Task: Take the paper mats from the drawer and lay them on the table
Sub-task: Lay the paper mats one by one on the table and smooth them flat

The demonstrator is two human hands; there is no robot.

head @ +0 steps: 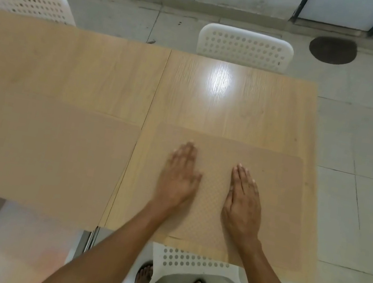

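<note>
I see the wooden tabletop (212,101) spread wide ahead of both hands, with no writing readable on anything. Two paper mats lie flat on it, long axes running left to right. One mat (55,151) sits well to the left of my left hand (179,177). The other mat (280,181) lies under both hands; my left hand and right hand (243,200) rest on it with straight fingers, palms down.

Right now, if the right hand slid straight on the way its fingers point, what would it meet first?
Nothing stands in the way: the right hand would run off the paper mat at its far edge onto bare table, toward the white chair beyond.
</note>
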